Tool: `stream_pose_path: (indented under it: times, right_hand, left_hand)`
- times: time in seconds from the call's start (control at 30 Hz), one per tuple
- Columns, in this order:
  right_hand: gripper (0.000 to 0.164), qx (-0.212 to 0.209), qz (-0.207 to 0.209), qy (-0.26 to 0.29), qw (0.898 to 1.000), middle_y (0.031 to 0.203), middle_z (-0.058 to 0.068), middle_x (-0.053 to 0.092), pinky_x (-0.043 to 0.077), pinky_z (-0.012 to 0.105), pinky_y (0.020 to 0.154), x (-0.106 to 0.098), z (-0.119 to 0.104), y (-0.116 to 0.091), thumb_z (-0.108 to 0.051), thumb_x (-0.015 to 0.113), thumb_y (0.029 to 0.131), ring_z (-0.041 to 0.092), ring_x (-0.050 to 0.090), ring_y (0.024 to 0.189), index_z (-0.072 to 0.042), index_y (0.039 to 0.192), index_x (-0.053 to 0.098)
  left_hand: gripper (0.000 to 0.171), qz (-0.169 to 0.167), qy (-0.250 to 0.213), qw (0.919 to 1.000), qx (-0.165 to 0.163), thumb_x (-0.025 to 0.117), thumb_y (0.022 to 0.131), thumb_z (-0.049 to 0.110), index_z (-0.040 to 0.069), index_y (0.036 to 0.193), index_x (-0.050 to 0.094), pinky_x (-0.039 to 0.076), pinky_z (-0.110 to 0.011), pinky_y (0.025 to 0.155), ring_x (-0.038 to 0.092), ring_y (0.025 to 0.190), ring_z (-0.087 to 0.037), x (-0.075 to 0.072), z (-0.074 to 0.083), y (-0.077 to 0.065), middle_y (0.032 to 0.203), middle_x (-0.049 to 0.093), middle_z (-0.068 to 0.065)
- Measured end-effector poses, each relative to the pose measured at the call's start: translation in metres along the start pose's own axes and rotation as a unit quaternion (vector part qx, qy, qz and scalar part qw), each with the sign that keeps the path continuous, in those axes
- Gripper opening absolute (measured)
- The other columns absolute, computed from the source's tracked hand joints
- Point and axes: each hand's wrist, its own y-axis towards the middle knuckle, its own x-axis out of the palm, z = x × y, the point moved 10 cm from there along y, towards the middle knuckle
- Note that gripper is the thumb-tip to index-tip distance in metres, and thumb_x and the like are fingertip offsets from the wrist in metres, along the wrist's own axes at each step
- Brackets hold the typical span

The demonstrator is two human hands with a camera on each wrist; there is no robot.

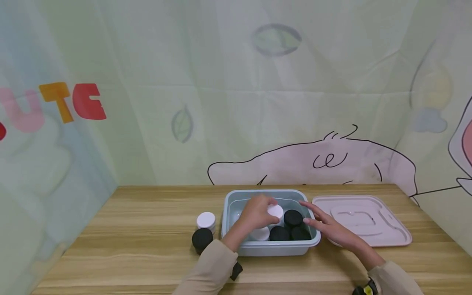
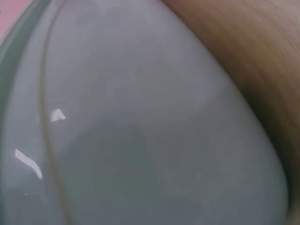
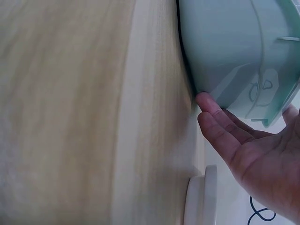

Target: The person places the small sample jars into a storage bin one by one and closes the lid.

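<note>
My left hand (image 1: 256,211) reaches down into a pale blue plastic container (image 1: 265,248) and pinches a small round white-topped jar (image 1: 275,211) between thumb and fingers. Beside it in the container are another white-topped jar (image 1: 260,233) and several black-topped ones, such as the black jar (image 1: 293,218). My right hand (image 1: 333,230) rests against the container's right side. In the right wrist view its extended fingers (image 3: 220,133) touch the outer wall low down, near the tabletop. The left wrist view shows mostly the container's inner wall (image 2: 140,117), with the held jar out of sight.
On the wooden table (image 1: 140,246), a white jar (image 1: 206,220) and a black jar (image 1: 202,240) stand just left of the container. A pale pink lid (image 1: 394,229) lies flat to its right. A printed cloth (image 1: 221,82) hangs behind the table.
</note>
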Motion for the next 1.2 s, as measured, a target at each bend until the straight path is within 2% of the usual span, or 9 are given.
stream_pose_path:
  times: [0.23,0.57,0.77,1.0,1.2]
  right_hand:
    - [0.055,-0.006,0.002,0.001,1.0,0.149,0.02,0.011,0.022,0.067,0.095,0.0,0.0,0.0,-0.03,0.043,0.096,0.05,0.018,0.129,-0.017,0.145,0.021]
    - [0.054,-0.017,0.002,-0.004,1.0,0.149,0.02,0.011,0.021,0.067,0.095,0.0,0.0,0.001,-0.03,0.043,0.096,0.049,0.019,0.13,-0.019,0.144,0.022]
    - [0.054,-0.016,-0.004,0.006,1.0,0.149,0.02,0.009,0.023,0.066,0.095,0.001,-0.001,0.001,-0.031,0.043,0.096,0.049,0.018,0.13,-0.018,0.145,0.021]
    - [0.055,-0.013,-0.004,0.011,1.0,0.149,0.021,0.008,0.027,0.064,0.095,0.001,0.001,0.002,-0.031,0.043,0.096,0.049,0.019,0.129,-0.018,0.145,0.021]
    - [0.055,-0.012,-0.001,0.007,1.0,0.149,0.021,0.008,0.022,0.066,0.096,0.001,0.001,0.001,-0.03,0.043,0.096,0.049,0.017,0.13,-0.017,0.145,0.021]
  left_hand:
    - [0.035,-0.007,0.036,0.9993,-0.009,0.079,0.066,0.016,0.003,0.097,0.069,0.042,-0.024,0.07,0.057,0.084,-0.019,0.009,0.001,0.001,0.095,0.067,-0.006]
    - [0.028,-0.018,0.038,0.9984,-0.039,0.078,0.067,0.018,0.001,0.087,0.067,0.041,-0.023,0.063,0.051,0.069,-0.016,0.014,-0.003,0.003,0.08,0.064,-0.005]
    - [0.032,-0.033,0.017,0.9974,-0.062,0.078,0.069,0.018,-0.001,0.092,0.067,0.044,-0.024,0.068,0.053,0.074,-0.016,0.018,-0.007,0.003,0.087,0.065,-0.007]
    - [0.03,-0.027,0.023,0.9982,-0.048,0.075,0.071,0.019,-0.001,0.092,0.067,0.045,-0.025,0.068,0.056,0.077,-0.018,0.016,-0.004,0.001,0.089,0.066,-0.009]
    - [0.032,-0.032,0.009,0.998,-0.053,0.071,0.076,0.018,0.001,0.103,0.066,0.046,-0.031,0.08,0.058,0.095,-0.022,0.007,-0.005,-0.007,0.103,0.065,-0.009]
